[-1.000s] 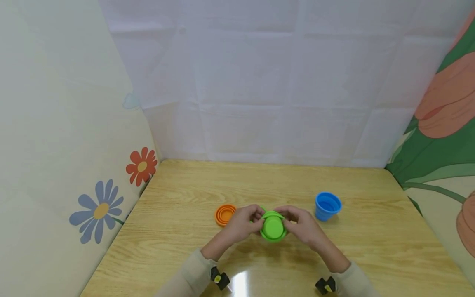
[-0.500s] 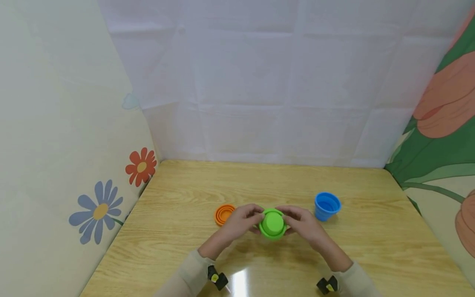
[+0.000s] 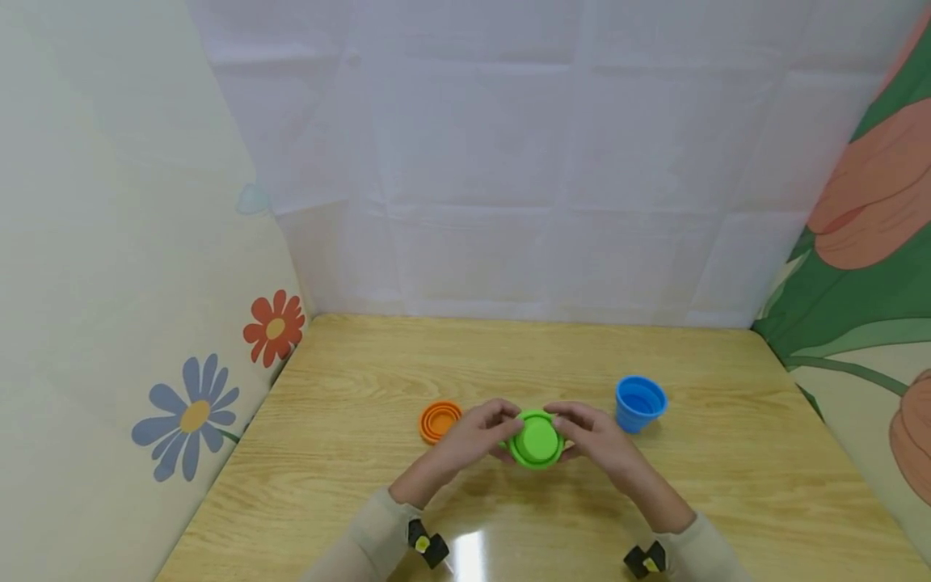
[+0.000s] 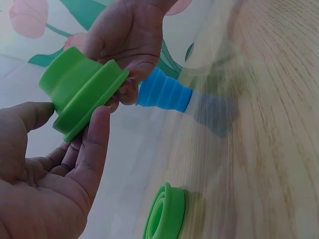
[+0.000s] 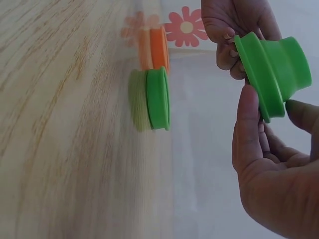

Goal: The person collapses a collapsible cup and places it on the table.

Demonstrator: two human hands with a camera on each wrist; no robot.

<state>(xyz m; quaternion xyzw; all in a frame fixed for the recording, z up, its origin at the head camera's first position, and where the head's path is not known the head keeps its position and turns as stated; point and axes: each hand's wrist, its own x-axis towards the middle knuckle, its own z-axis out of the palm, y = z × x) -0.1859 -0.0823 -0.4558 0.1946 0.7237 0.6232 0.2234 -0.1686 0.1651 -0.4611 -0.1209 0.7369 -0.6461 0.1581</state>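
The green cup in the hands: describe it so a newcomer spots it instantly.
Start at the wood-grain table and find the left hand and right hand above it. Between them is the green cup, narrow end up. Unlike the low green piece resting on the table, it is held in the air and has a taller, stepped wall.

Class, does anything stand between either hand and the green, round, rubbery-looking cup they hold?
Nothing visible does: the left hand and right hand both pinch the held cup directly. A flattened, round green cup lies apart, on the wood-grain table.
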